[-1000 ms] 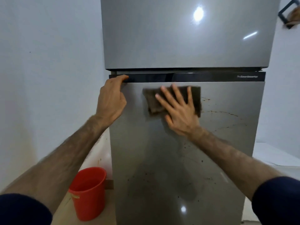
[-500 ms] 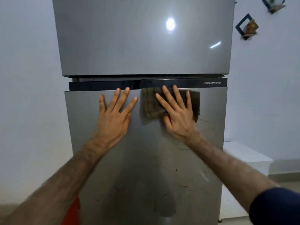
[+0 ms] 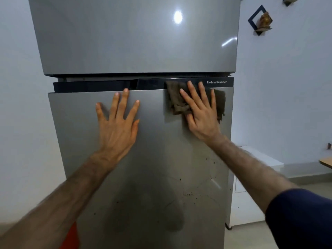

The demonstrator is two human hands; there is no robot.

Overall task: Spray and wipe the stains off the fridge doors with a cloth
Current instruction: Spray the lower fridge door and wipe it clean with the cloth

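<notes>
Steel door (image 3: 143, 177): brown specks still low at centre-right.
Left hand (image 3: 117, 126): flat, fingers spread, holding nothing.
Right hand (image 3: 202, 114): flat, pressing cloth (image 3: 177, 101), now upper right, so wiping proceeds rightward.

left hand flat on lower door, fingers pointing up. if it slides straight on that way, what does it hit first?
Probably the black trim strip along the top of the lower door: the left hand has its middle fingertip already at that edge. Above the strip comes the upper door.
</notes>
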